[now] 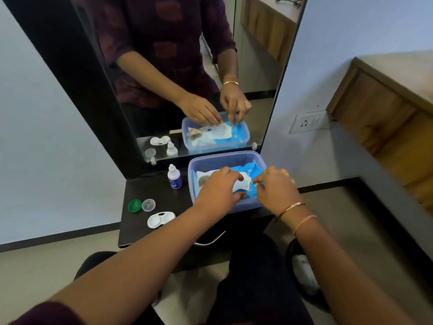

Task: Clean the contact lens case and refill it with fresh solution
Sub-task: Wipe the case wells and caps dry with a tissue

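The white contact lens case (161,219) lies open on the black shelf (140,233), with its green cap (135,205) and clear cap (148,205) loose just behind it. A small solution bottle (174,177) stands upright further back. Both my hands are inside a translucent plastic tub (225,159) on a blue wipes pack (254,170). My left hand (219,188) grips the pack, fingers over it and thumb at its near side. The fingertips of my right hand (275,186) pinch the right edge of the pack's white flap (244,184).
A black-framed mirror (164,66) rises right behind the shelf and reflects the hands and the tub. A wall socket (305,123) and a wooden cabinet (386,113) are to the right. My knees and a dark bin (304,273) are below the shelf.
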